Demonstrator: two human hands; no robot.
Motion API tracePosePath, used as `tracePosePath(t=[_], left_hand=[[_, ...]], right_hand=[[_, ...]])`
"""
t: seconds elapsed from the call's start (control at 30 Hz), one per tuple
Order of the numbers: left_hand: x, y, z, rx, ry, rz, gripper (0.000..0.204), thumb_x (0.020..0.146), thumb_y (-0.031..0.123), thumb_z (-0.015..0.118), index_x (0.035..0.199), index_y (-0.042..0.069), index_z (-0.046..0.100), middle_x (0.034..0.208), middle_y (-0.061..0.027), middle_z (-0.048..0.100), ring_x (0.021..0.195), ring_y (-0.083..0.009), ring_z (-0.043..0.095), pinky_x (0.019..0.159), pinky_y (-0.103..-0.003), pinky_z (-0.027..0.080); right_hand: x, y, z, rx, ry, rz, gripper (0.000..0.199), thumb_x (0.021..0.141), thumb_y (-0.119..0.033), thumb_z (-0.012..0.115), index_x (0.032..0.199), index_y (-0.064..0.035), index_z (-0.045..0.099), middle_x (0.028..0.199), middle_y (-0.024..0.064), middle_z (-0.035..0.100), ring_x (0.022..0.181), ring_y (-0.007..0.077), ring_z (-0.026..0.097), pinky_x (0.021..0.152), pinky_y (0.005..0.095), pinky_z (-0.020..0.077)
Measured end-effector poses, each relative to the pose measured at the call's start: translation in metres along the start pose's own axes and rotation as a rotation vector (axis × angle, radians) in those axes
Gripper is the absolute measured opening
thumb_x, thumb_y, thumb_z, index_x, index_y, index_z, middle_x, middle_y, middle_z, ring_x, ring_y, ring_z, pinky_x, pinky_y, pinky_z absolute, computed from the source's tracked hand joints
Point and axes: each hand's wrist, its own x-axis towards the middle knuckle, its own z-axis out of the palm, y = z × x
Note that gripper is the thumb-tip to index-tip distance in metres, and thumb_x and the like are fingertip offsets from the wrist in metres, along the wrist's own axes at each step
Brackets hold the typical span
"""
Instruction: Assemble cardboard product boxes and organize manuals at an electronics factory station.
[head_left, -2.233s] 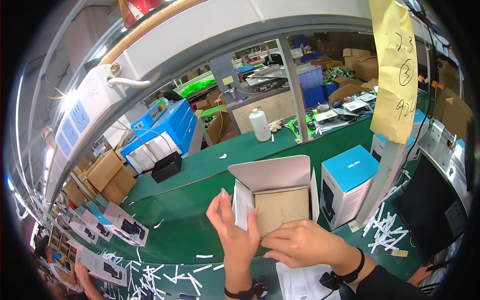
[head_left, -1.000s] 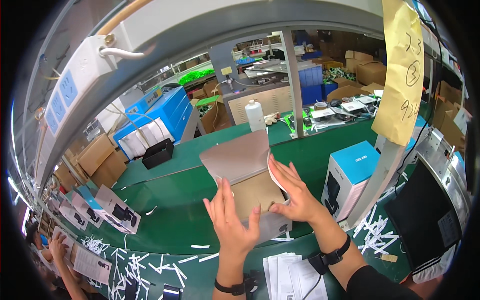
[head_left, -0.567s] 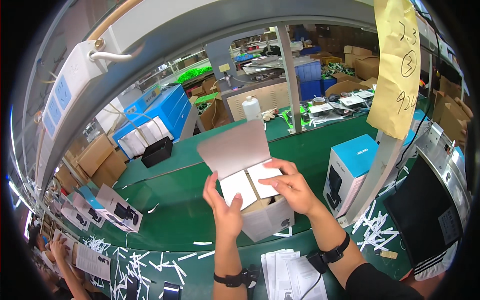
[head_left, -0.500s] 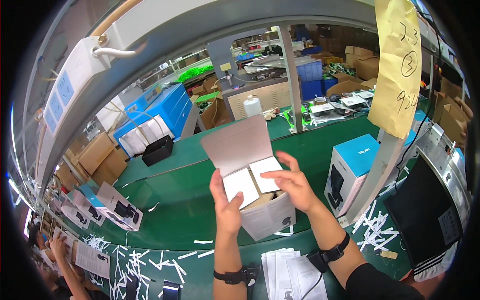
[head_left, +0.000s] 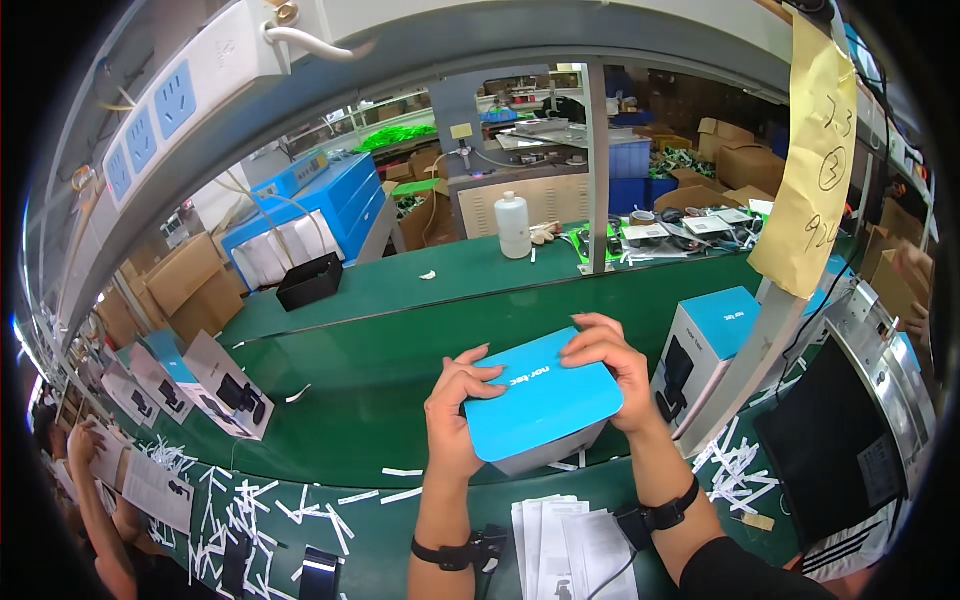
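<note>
The green table (head_left: 370, 410) spans the view, and on it, at 5 o'clock from the picture's centre, a blue-lidded box (head_left: 545, 415) sits slightly turned between 2 hands. Another box (head_left: 705, 350) stands upright at its 2 o'clock. The box appears almost closed: its lid lies flat across the top, though whether the front edge is tucked cannot be told, so that may be left. The left hand (head_left: 455, 415) grasps the box's 9 o'clock side, fingers curled onto the lid; the right hand (head_left: 625, 385) grasps the 3 o'clock side, fingers bent over the top. Printed sheets (head_left: 575, 550) lie at 6 o'clock, paper strips (head_left: 403, 472) around 8.
</note>
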Motion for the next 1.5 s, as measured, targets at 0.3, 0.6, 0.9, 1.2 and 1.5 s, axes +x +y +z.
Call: tracePosePath(t=[0.3, 0.6, 0.9, 1.2, 1.5], left_hand=[[-0.001, 0.036, -0.006, 0.36, -0.353, -0.071, 0.065, 0.068, 0.034, 0.088, 0.122, 0.007, 0.067, 0.141, -0.0156, 0.056, 0.147, -0.0486, 0.03, 0.117, -0.064, 0.022], [-0.01, -0.013, 0.036, 0.104, -0.07, 0.053, 0.078, 0.074, 0.039, 0.088, 0.131, 0.004, 0.048, 0.135, -0.0206, 0.057, 0.141, -0.0447, 0.039, 0.113, -0.057, 0.033], [0.002, 0.007, 0.035, 0.033, -0.015, 0.024, 0.04, 0.078, 0.026, 0.084, 0.107, 0.005, 0.068, 0.118, -0.0167, 0.066, 0.131, -0.0425, 0.05, 0.112, -0.058, 0.036], [-0.003, 0.014, 0.032, 0.38, -0.038, 0.323, 0.025, 0.089, 0.027, 0.072, 0.099, 0.006, 0.079, 0.103, -0.0103, 0.074, 0.121, -0.0392, 0.058, 0.111, -0.062, 0.036], [0.009, 0.02, 0.059, 0.128, -0.062, 0.216, 0.02, 0.084, 0.008, 0.069, 0.102, 0.007, 0.079, 0.108, -0.0067, 0.075, 0.108, -0.0327, 0.067, 0.113, -0.06, 0.033]], right_hand=[[-0.003, -0.021, -0.022, -0.002, -0.278, 0.087, 0.064, 0.073, -0.039, 0.08, 0.123, -0.0041, 0.062, 0.131, 0.0174, 0.055, 0.137, 0.042, 0.042, 0.112, 0.0538, 0.034], [-0.018, 0.001, -0.022, 0.014, -0.087, 0.076, 0.062, 0.077, -0.037, 0.086, 0.121, -0.0031, 0.059, 0.13, 0.0179, 0.059, 0.134, 0.0448, 0.044, 0.111, 0.0523, 0.0359], [-0.014, -0.021, -0.014, 0.134, 0.162, 0.084, 0.025, 0.08, -0.013, 0.08, 0.097, -0.0019, 0.066, 0.116, 0.0176, 0.065, 0.118, 0.04, 0.057, 0.111, 0.0573, 0.0366], [-0.022, -0.018, -0.009, 0.059, 0.286, -0.059, 0.02, 0.074, -0.006, 0.081, 0.09, -0.0032, 0.07, 0.099, 0.0141, 0.067, 0.108, 0.0355, 0.062, 0.112, 0.0651, 0.0331], [-0.036, -0.005, -0.028, 0.049, 0.33, 0.012, 0.022, 0.085, -0.014, 0.075, 0.1, -0.0038, 0.064, 0.105, 0.0154, 0.063, 0.112, 0.0357, 0.059, 0.112, 0.0663, 0.0313]])
